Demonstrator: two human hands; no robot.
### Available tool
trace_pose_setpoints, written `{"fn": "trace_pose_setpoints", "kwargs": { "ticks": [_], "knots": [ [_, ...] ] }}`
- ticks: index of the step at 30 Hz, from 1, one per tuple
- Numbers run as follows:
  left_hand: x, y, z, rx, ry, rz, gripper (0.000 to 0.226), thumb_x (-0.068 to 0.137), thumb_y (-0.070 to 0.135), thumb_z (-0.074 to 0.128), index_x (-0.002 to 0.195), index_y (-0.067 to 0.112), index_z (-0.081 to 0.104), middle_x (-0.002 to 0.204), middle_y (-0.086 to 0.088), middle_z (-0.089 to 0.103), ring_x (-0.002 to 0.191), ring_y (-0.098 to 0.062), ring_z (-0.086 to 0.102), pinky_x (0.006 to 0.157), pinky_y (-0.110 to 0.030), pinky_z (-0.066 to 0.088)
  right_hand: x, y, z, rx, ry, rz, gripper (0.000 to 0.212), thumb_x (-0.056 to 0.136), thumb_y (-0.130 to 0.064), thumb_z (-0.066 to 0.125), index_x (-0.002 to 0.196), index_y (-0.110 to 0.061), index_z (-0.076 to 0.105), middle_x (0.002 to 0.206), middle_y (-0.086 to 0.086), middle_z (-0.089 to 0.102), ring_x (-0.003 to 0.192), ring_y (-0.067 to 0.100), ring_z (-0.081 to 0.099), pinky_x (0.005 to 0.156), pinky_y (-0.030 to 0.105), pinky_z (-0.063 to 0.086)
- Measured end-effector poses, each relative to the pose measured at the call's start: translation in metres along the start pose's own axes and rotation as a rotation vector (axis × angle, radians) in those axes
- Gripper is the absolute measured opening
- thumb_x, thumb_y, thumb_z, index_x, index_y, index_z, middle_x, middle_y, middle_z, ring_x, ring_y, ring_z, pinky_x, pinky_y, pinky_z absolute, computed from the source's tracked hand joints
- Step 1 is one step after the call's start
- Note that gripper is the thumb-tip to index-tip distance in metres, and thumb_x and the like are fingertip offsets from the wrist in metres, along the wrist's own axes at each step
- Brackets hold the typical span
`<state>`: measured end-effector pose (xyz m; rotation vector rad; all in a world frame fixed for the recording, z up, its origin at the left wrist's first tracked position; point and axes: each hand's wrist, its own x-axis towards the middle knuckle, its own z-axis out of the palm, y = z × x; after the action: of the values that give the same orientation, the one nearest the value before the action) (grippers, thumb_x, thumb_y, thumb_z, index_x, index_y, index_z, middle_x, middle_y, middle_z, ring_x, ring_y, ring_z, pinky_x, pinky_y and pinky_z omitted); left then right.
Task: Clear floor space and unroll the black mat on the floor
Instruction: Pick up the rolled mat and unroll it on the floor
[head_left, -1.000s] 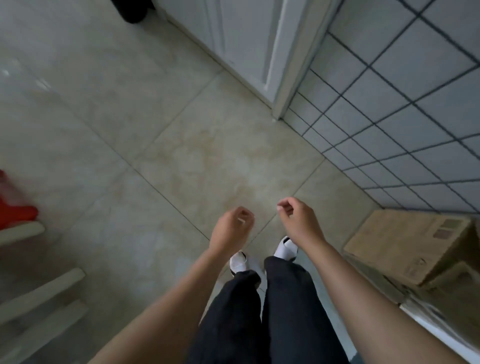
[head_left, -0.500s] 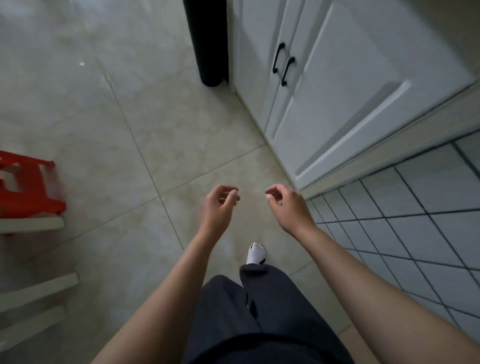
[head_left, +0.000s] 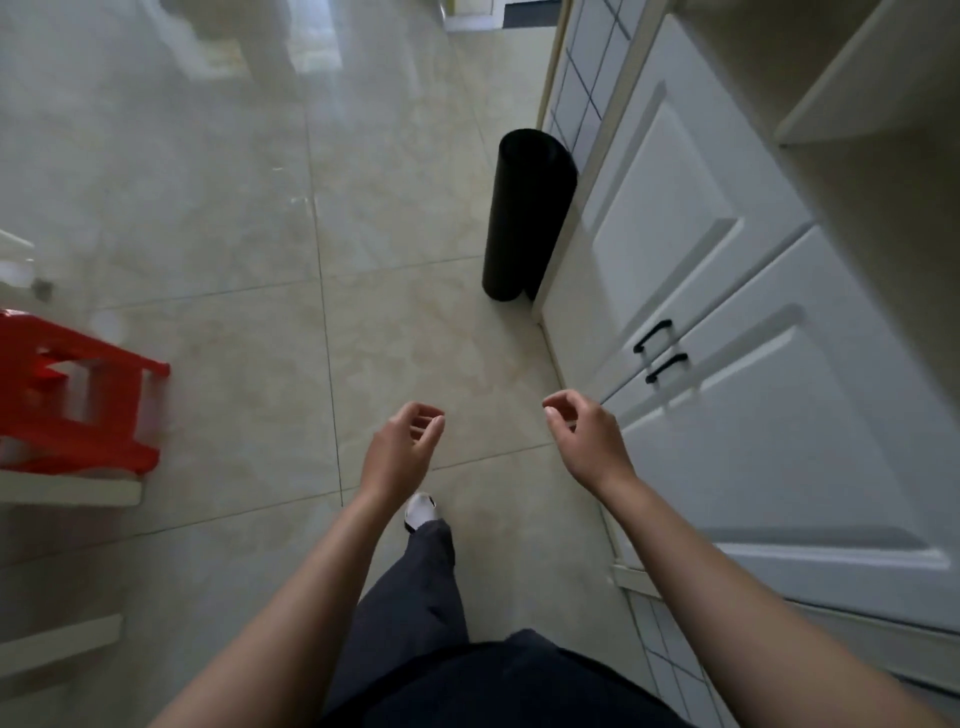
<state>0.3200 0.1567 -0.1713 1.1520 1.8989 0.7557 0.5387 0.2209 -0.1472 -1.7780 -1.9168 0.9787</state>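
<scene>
At the far left edge stood a red stool (head_left: 78, 400), close beside some pale flat bars (head_left: 67, 491) that poked in from the side; its near corner stuck out over the floor (head_left: 249, 218); the floor was made of big, shiny, light tiles, and a wide bare stretch of it ran up the middle, from the person's foot to the top of the view; a white shoe (head_left: 422, 512) and a dark trouser leg (head_left: 415, 582) showed on that bare stretch; the left hand (head_left: 400, 452) hung in the air with its fingers loosely curled and nothing in it; the right hand (head_left: 584, 439) hung the same way, fingers bent a little, empty too; the two hands were apart and touched nothing; farther ahead, the black mat (head_left: 524, 213) was rolled up tight and stood on its end on the floor, right against the end of the white cabinet (head_left: 727, 322), well away from both hands; the cabinet doors filled the right side and made a long straight edge along the floor; two black handles (head_left: 660, 353) sat side by side on the doors; a strip of small tiles with dark lines (head_left: 670, 670) showed low down by the cabinet.
</scene>
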Motion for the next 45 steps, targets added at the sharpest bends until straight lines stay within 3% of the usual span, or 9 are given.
{"fn": "trace_pose_setpoints", "kwargs": {
  "ticks": [11, 21, 27, 35, 39, 45],
  "knots": [
    [0.219, 0.057, -0.079, 0.076, 0.008, 0.017, 0.018, 0.093, 0.026, 0.060, 0.102, 0.013, 0.069, 0.089, -0.002, 0.068, 0.082, -0.014, 0.062, 0.064, -0.019, 0.042, 0.204, -0.064, -0.010, -0.031, -0.011, 0.076, 0.018, 0.093, -0.021, 0.055, 0.103, -0.009, 0.064, 0.103, 0.008, 0.067, 0.088, 0.017, 0.059, 0.077, 0.023, 0.041],
    [0.396, 0.127, -0.062, 0.061, -0.012, 0.014, 0.017, 0.093, 0.024, 0.059, 0.104, 0.013, 0.067, 0.091, -0.004, 0.067, 0.084, -0.017, 0.063, 0.062, -0.019, 0.042, 0.393, -0.066, -0.036, -0.054, -0.024, 0.102, 0.020, 0.093, -0.023, 0.053, 0.106, -0.011, 0.061, 0.109, 0.007, 0.063, 0.096, 0.020, 0.059, 0.080, 0.025, 0.042],
    [0.488, 0.166, -0.028, 0.053, -0.049, -0.063, 0.020, 0.094, 0.025, 0.058, 0.108, 0.012, 0.064, 0.099, -0.005, 0.067, 0.086, -0.017, 0.062, 0.073, -0.027, 0.047, 0.502, -0.058, -0.055, -0.101, -0.094, 0.105, 0.023, 0.093, -0.022, 0.054, 0.110, -0.009, 0.062, 0.114, 0.009, 0.059, 0.104, 0.023, 0.057, 0.086, 0.028, 0.043],
    [0.601, 0.187, 0.001, 0.131, -0.134, -0.091, 0.027, 0.093, 0.020, 0.058, 0.117, 0.007, 0.060, 0.109, -0.009, 0.065, 0.085, -0.018, 0.058, 0.077, -0.026, 0.044, 0.621, -0.045, -0.052, -0.159, -0.172, 0.193, 0.028, 0.092, -0.022, 0.054, 0.116, -0.008, 0.060, 0.123, 0.012, 0.055, 0.112, 0.026, 0.054, 0.088, 0.025, 0.037],
    [0.653, 0.186, 0.021, 0.144, -0.167, -0.127, 0.040, 0.093, 0.020, 0.057, 0.130, 0.008, 0.048, 0.121, -0.010, 0.056, 0.101, -0.024, 0.058, 0.089, -0.033, 0.045, 0.676, -0.040, -0.041, -0.152, -0.148, 0.255, 0.029, 0.092, -0.020, 0.054, 0.118, -0.009, 0.058, 0.124, 0.013, 0.055, 0.111, 0.026, 0.053, 0.092, 0.027, 0.038],
    [0.724, 0.181, 0.058, 0.193, -0.233, -0.113, 0.045, 0.093, 0.021, 0.055, 0.135, 0.009, 0.044, 0.135, -0.010, 0.048, 0.120, -0.027, 0.051, 0.099, -0.036, 0.041, 0.746, -0.027, -0.022, -0.117, -0.051, 0.320, 0.035, 0.092, -0.015, 0.052, 0.127, -0.009, 0.054, 0.132, 0.010, 0.052, 0.121, 0.024, 0.049, 0.095, 0.021, 0.032]
  ]
}}
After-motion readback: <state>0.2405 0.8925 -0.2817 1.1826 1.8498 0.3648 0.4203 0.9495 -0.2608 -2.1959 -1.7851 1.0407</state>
